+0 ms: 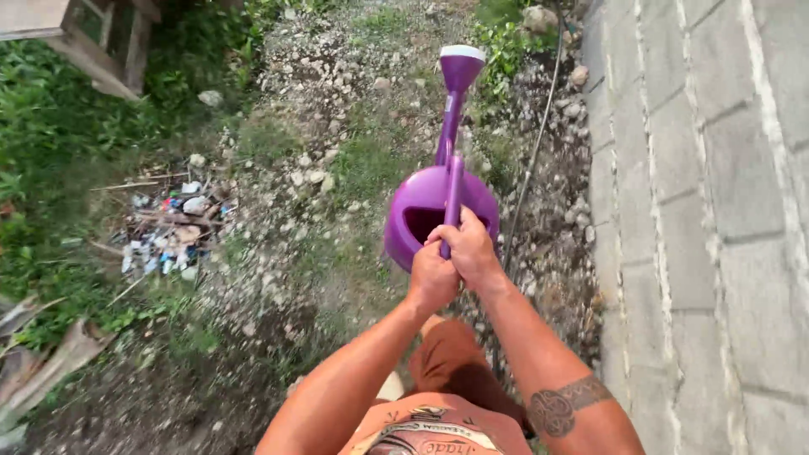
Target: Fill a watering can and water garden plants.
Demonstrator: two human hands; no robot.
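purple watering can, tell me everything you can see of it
The purple plastic watering can has a rounded body with a dark fill opening on top, a slim handle running over it, and a long spout ending in a pale-capped rose, pointing away from the person. It hangs above stony ground, gripped at the handle by the left hand and right hand.

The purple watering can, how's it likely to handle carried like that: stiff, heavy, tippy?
The purple watering can looks like rigid moulded plastic, so probably stiff. Both the left hand and the right hand grip its handle, which hints at some weight, though no water shows. Its long spout juts forward, so it may tend to dip nose-down.
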